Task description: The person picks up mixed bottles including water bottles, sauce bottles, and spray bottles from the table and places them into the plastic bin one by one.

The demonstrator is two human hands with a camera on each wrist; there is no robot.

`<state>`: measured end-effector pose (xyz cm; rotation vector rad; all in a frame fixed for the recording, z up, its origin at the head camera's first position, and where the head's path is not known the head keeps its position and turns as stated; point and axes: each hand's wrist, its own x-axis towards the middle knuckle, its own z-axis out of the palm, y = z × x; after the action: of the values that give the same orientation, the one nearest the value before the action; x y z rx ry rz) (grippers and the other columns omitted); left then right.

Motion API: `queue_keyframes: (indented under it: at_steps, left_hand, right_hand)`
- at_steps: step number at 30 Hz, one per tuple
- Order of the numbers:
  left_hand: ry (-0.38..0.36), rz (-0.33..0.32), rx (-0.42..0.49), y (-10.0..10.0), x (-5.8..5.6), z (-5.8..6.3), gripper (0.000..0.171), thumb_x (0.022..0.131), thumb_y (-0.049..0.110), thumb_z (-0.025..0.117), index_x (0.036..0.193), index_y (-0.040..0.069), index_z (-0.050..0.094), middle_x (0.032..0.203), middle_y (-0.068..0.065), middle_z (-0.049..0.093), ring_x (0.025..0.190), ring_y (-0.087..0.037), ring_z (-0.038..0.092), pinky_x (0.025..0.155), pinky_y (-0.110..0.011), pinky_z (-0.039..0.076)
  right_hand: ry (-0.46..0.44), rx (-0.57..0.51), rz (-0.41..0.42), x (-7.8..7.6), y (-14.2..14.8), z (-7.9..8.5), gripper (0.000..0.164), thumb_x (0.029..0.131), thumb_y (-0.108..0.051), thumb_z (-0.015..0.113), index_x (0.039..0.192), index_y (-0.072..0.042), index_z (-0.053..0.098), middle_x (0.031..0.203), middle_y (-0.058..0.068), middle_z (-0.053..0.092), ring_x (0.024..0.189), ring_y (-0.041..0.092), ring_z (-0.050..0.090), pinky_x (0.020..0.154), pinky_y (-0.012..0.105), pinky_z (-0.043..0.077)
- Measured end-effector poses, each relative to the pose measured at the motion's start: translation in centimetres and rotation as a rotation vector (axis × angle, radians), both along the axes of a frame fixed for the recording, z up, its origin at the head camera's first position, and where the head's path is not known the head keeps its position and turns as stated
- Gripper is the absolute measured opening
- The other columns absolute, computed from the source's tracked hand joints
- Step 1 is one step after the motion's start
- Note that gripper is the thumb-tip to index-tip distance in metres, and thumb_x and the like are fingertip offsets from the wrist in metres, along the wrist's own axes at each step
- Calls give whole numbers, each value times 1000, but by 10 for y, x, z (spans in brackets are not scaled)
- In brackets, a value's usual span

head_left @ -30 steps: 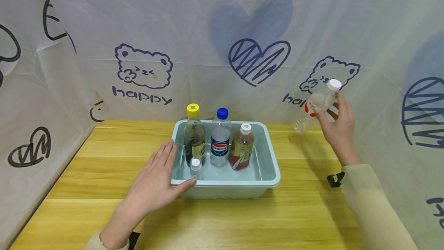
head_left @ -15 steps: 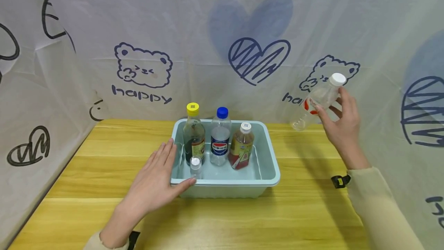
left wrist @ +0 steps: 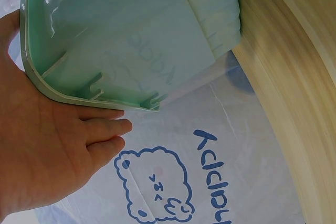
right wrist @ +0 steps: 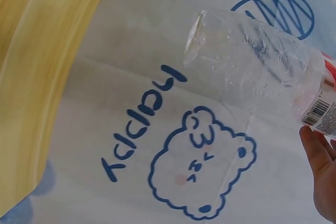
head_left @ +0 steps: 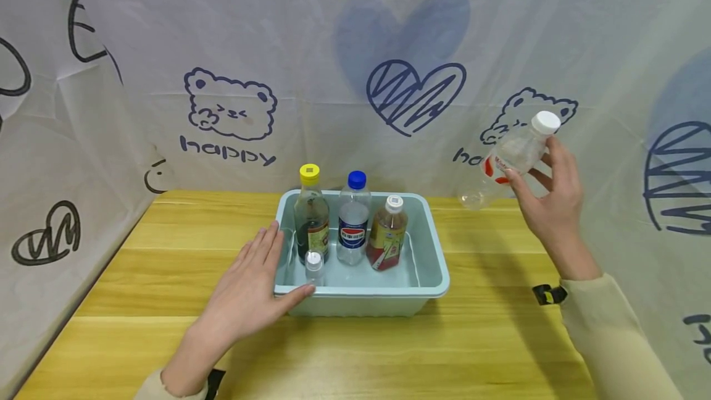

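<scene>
In the head view, my right hand (head_left: 555,202) grips a clear plastic bottle (head_left: 519,150) with a white cap and a red-and-white label. The bottle is tilted, cap up to the right, and hangs above the table's right side. Its clear base (right wrist: 210,40) and barcode label show in the right wrist view. My left hand (head_left: 244,292) rests with straight fingers along the left rim of a pale green plastic basin (head_left: 361,307). Inside the basin stand a yellow-capped bottle of dark liquid (head_left: 311,221), a blue-capped bottle (head_left: 352,221), a white-capped bottle of reddish drink (head_left: 387,236) and a small clear bottle (head_left: 314,267).
The basin sits on a wooden table (head_left: 355,357). A white printed cloth (head_left: 311,29) hangs behind the table and along both sides. The right hand and bottle are close to the cloth at the table's back right.
My right hand has moved slightly right with the bottle, whose cap end has risen and whose base has swung left. The left hand, basin and bottles in it stay put.
</scene>
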<state>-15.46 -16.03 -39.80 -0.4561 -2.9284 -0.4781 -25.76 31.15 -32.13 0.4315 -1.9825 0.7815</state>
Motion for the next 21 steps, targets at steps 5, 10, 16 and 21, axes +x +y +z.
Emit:
queue_keyframes:
  at_steps: [5, 10, 16, 21]
  left_hand:
    - [1, -2, -1, 0, 0, 0, 119, 89, 87, 44, 162, -5, 24, 172, -20, 12, 157, -43, 18, 126, -58, 21]
    - [3, -3, -4, 0, 0, 0, 119, 89, 87, 43, 162, -5, 23, 172, -20, 12, 157, -43, 18, 126, -58, 21]
    - [0, -6, -8, 0, 0, 0, 119, 90, 87, 43, 162, -5, 23, 172, -20, 11, 157, -43, 18, 127, -58, 20]
    - [-6, -1, -6, 0, 0, 1, 120, 89, 88, 43, 162, -5, 23, 172, -20, 11, 157, -43, 17, 126, -58, 20]
  right_hand:
    - [24, 14, 22, 9, -8, 7, 86, 80, 10, 83, 155, -6, 46, 144, 25, 55, 118, 42, 63, 94, 6, 48]
    - [40, 20, 53, 16, -16, 13, 78, 85, 2, 82, 154, -3, 46, 144, 26, 55, 117, 42, 64, 94, 7, 48]
    - [70, 29, 83, 22, -23, 18, 72, 96, -37, 77, 152, -3, 49, 142, 22, 57, 114, 41, 66, 92, 7, 49]
    - [100, 24, 115, 26, -31, 21, 78, 95, -54, 71, 149, -1, 52, 140, 21, 59, 111, 39, 66, 90, 8, 50]
